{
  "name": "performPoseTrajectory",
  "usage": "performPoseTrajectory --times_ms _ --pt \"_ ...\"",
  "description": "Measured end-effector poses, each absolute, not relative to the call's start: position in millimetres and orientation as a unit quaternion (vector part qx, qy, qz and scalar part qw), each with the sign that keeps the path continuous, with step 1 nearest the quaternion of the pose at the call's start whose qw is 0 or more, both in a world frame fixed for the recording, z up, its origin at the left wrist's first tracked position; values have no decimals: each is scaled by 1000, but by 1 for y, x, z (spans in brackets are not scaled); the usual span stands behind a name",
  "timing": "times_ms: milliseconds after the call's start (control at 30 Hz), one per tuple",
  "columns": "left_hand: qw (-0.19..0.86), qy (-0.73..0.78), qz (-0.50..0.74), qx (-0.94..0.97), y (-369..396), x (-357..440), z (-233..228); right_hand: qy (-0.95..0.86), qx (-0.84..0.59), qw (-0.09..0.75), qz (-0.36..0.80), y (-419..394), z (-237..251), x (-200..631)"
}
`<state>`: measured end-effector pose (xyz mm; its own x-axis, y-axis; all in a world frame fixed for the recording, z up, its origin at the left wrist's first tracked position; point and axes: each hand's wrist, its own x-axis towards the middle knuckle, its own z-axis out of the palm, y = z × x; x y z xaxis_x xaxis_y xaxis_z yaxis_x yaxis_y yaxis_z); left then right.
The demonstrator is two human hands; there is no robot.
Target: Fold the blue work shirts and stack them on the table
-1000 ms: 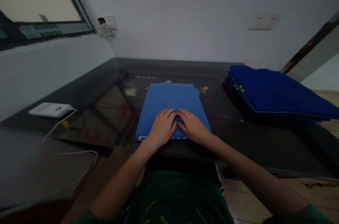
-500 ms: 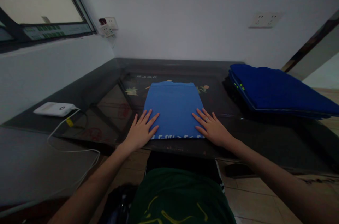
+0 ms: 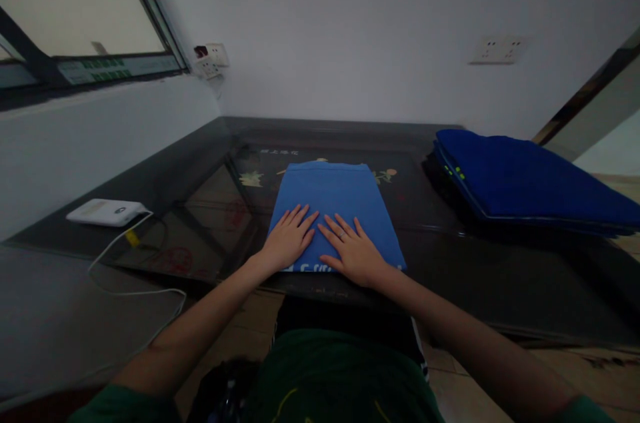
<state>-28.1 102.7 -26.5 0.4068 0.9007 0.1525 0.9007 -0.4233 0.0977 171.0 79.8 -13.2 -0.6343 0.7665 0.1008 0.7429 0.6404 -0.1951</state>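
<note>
Your left hand and right hand lie flat, side by side, on the near half of a folded, light-blue rectangular cloth in the lower middle of the frame. Neither hand has a grip on anything: the fingers are spread and straight, palms pressing down, which looks like the way to keep the fold flat and square. The cloth sits on a dark, glossy glass-topped table, its near edge, where white lettering shows, close to the table's front rim.

At the right of the frame a stack of folded dark-blue cloths rests on the same table, well apart from your hands. At the left lies a white, flat box-shaped device with a white cable looping toward the lower left. The room is dim; a pale wall carries a white double socket at upper right, and a window fills the upper left.
</note>
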Motion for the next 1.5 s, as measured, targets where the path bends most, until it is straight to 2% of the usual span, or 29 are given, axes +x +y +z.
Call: performPoseTrajectory --times_ms 367,500,600,700,767,833,933,1033,1133,1333,1500 --pt "-22 542 91 835 99 -32 -30 -904 -413 99 48 78 -19 174" --pt "-17 547 95 831 97 -31 -28 -903 -409 103 78 78 -13 175" --pt "62 547 96 830 102 -37 -16 -893 -411 124 137 81 -2 189" --pt "235 517 123 814 121 -52 5 -843 -460 214 180 81 7 226" --pt "312 525 191 769 141 -63 18 -792 -501 283 207 76 12 259" --pt "344 587 279 677 163 -74 25 -734 -535 318 273 66 16 293" --pt "381 663 355 537 195 -85 26 -613 -566 332 440 46 21 326" --pt "426 671 358 490 222 -90 23 -481 -547 372 576 34 22 331" --pt "462 678 345 455 243 -90 22 -388 -516 398 651 37 21 316" --pt "532 666 316 417 268 -87 24 -331 -525 386 682 61 19 298" --pt "539 656 315 425 275 -82 20 -413 -508 285 700 79 21 291"
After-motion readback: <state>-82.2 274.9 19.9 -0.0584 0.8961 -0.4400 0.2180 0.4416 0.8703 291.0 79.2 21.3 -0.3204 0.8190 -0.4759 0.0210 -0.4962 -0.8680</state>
